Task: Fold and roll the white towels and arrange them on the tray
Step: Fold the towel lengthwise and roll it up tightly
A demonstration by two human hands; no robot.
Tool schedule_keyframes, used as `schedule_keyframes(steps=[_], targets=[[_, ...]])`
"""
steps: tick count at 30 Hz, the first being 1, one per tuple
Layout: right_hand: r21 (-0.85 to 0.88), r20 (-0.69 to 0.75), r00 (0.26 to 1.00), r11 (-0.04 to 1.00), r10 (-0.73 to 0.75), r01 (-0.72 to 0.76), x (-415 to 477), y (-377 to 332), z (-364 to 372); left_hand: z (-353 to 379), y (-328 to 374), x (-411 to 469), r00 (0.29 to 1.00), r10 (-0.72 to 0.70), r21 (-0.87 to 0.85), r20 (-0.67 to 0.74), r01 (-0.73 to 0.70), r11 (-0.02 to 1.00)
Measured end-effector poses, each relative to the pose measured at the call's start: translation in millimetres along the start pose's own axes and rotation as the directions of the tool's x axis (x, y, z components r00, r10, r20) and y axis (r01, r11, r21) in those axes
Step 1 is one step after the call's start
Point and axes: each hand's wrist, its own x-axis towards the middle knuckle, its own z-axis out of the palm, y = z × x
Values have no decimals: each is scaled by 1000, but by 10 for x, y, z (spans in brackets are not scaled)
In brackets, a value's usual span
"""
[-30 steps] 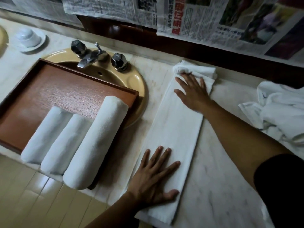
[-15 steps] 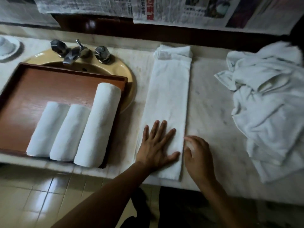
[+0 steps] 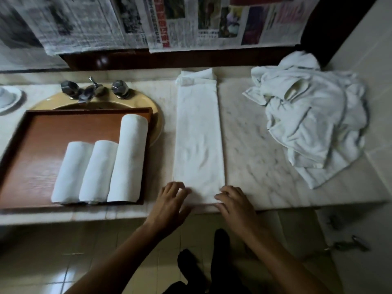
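The pale marble counter's (image 3: 254,145) left end carried a brown wooden tray (image 3: 53,145) holding three rolled white towels (image 3: 99,172). A long folded white towel strip (image 3: 199,134) ran back to front mid-counter. The left hand (image 3: 169,204) and right hand (image 3: 235,206) pinched its near corners, fingers curled. I judged the first turn needed to be tight and square. The newspaper print (image 3: 191,22) was unreadable.

BATHROOM COUNTER: My left hand (image 3: 170,201) & right hand (image 3: 232,203) at the near end of the folded towel (image 3: 199,141). Fingertips blurred, can't tell if they pinch or just press. Towel's near corners hidden under them. Far left of my left hand, the tray (image 3: 38,158) & a white dish (image 3: 8,100) are cut off by the frame edge. Newspaper (image 3: 84,24) beyond both hands, print too blurred to read. Below-right of my right hand, small metal bits (image 3: 347,246) on the floor (image 3: 307,234), too dim to ID.
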Motion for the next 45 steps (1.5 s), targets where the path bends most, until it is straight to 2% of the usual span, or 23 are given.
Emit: schedule_keyframes(steps=[2,4,6,10,14,18,25,34,40,45], targets=[[44,3,1000,999,5,-5,20,42,23,89,-76,-120,996,76,32,44,-77,997],[53,14,1000,998,15,-15,14,78,6,79,-77,-132,993,120,53,24,-121,991],[16,44,999,1000,2,-3,3,112,-3,54,-99,-91,988,152,56,-5,-152,987],[-60,94,995,997,-33,38,-23,112,-5,-5,-203,20,965,260,53,35,-261,964],[-1,83,996,1000,21,-21,-29,15,-131,-104,-114,42,946,318,138,57,-323,936],[25,26,997,997,73,-74,-58,-35,-154,-133,-49,10,958,271,196,96,-286,938],[-52,89,994,997,61,-56,-127,-55,-133,-184,-30,7,939,234,243,252,-296,924],[-167,163,986,985,-15,43,-225,-86,-130,-234,75,-31,936,249,227,248,-306,925],[-126,148,988,990,-46,65,-176,-13,-162,-205,-10,-5,927,230,228,295,-302,926],[-26,112,994,1000,1,2,-125,-94,-200,-160,-45,-38,936,205,250,287,-279,927]])
